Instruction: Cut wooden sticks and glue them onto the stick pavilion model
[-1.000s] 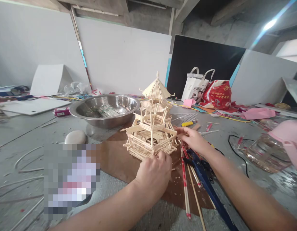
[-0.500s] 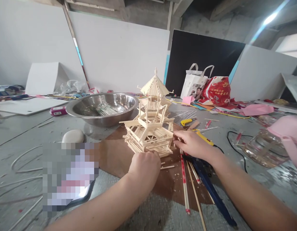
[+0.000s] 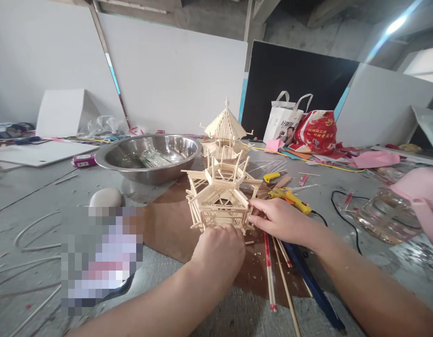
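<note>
A many-sided pavilion tier [image 3: 223, 201] built of pale wooden sticks, with short posts rising from its top, stands in front of me. My left hand [image 3: 220, 250] is closed at its near lower edge, fingertips hidden behind the knuckles. On the right side, my right hand [image 3: 283, 220] pinches the tier's edge between thumb and fingers. Behind it stands a separate stick-built part with a pointed roof [image 3: 226, 124]. Under the tier lies a brown sheet [image 3: 163, 224]. Loose sticks [image 3: 285, 285] and a dark blue-handled tool [image 3: 313, 285] lie below my right hand.
A steel basin [image 3: 149, 173] holding clear-wrapped things stands back left. Beyond my right hand lie a yellow glue gun [image 3: 295, 201] and a yellow cutter [image 3: 271, 177]. A pink-lidded jug [image 3: 388, 217] is at right; a white stone-like object [image 3: 106, 201] and a blurred-out screen [image 3: 104, 267] at left.
The stick tier has turned and shifted slightly right and towards me, while the roofed part behind stayed put. My left hand moved a little right with it; my right hand stays at its side.
</note>
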The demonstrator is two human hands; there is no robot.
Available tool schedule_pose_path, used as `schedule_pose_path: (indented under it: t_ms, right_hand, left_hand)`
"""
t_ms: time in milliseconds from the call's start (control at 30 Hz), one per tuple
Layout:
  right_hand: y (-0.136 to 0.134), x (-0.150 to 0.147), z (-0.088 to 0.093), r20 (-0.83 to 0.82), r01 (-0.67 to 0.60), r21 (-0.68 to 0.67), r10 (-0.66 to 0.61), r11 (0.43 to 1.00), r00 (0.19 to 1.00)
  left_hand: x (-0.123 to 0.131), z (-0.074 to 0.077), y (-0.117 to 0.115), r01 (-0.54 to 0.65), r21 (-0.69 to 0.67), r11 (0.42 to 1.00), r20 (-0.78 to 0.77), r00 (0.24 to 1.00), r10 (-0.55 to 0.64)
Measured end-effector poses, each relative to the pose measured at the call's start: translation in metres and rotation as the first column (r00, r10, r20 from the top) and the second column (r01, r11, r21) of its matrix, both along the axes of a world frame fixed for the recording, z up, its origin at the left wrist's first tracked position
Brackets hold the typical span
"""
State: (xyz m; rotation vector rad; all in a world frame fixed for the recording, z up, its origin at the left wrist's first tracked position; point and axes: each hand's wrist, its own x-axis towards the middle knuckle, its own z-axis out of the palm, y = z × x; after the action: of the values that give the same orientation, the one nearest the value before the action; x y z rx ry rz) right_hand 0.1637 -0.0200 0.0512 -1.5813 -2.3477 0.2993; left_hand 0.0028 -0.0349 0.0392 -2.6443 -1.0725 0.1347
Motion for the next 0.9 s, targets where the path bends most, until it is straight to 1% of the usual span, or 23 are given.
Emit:
schedule_pose_path:
  t_ms: [67, 133, 200, 233, 267, 367, 433, 467, 567, 633, 667, 700, 733, 800, 900]
  right_hand:
    - [-0.001, -0.001, 0.0, -0.014, -0.006, 0.001, 0.006, 1.0, 1.0]
    - [-0.001, -0.002, -0.001, -0.025, -0.009, -0.007, 0.009, 1.0, 1.0]
    - [-0.001, -0.001, 0.0, -0.024, -0.012, -0.018, 0.011, 1.0, 1.0]
    - [-0.001, 0.001, 0.0, -0.027, -0.011, -0.016, 0.011, 1.0, 1.0]
    - [-0.001, 0.003, 0.002, -0.037, -0.011, -0.01, 0.011, 1.0, 0.999]
    - [0.001, 0.017, 0.007, -0.106, 0.013, 0.019, -0.011, 1.0, 0.994]
    - [0.004, 0.032, 0.011, -0.127, 0.076, 0.006, -0.075, 0.997, 0.989]
    - [0.007, 0.04, 0.012, -0.121, 0.127, 0.007, -0.125, 0.992, 0.985]
    - [0.019, 0.066, 0.01, -0.01, 0.273, 0.036, -0.273, 0.961, 0.962]
    - [0.029, 0.082, 0.005, 0.147, 0.333, 0.02, -0.332, 0.943, 0.932]
    - [0.034, 0.089, 0.001, 0.244, 0.388, -0.011, -0.374, 0.922, 0.895]
    - [0.038, 0.095, -0.002, 0.338, 0.457, -0.041, -0.418, 0.888, 0.843]
    - [0.042, 0.1, -0.006, 0.402, 0.506, -0.055, -0.445, 0.861, 0.8]
    - [0.047, 0.109, -0.013, 0.452, 0.56, -0.059, -0.478, 0.827, 0.753]
    - [0.054, 0.121, -0.026, 0.46, 0.6, -0.071, -0.508, 0.797, 0.728]
  left_hand:
    - [0.001, -0.002, -0.002, 0.032, 0.027, 0.999, 0.015, 0.999, -0.032]
    - [0.001, -0.005, -0.005, 0.12, 0.042, 0.992, 0.045, 0.992, -0.121]
    - [0.002, -0.009, -0.006, 0.209, 0.018, 0.978, 0.071, 0.975, -0.21]
    - [0.002, -0.011, -0.006, 0.228, -0.01, 0.974, 0.073, 0.971, -0.227]
    - [0.002, -0.013, -0.005, 0.228, -0.038, 0.973, 0.067, 0.972, -0.225]
    - [0.002, -0.02, 0.001, 0.166, -0.086, 0.982, 0.015, 0.986, -0.165]
    - [0.001, -0.023, 0.006, 0.134, -0.114, 0.984, -0.024, 0.99, -0.137]
    - [0.001, -0.024, 0.008, 0.146, -0.126, 0.981, -0.032, 0.988, -0.151]
    - [0.0, -0.027, 0.011, 0.162, -0.189, 0.969, -0.056, 0.983, -0.175]
    - [0.0, -0.028, 0.011, 0.159, -0.219, 0.963, -0.078, 0.981, -0.18]
    - [0.001, -0.029, 0.011, 0.155, -0.225, 0.962, -0.084, 0.981, -0.178]
    - [0.001, -0.029, 0.011, 0.149, -0.226, 0.963, -0.082, 0.982, -0.171]
    - [0.001, -0.028, 0.011, 0.142, -0.224, 0.964, -0.073, 0.984, -0.162]
    - [0.002, -0.026, 0.011, 0.129, -0.232, 0.964, -0.056, 0.988, -0.145]
    - [0.003, -0.022, 0.011, 0.113, -0.257, 0.96, -0.069, 0.988, -0.135]
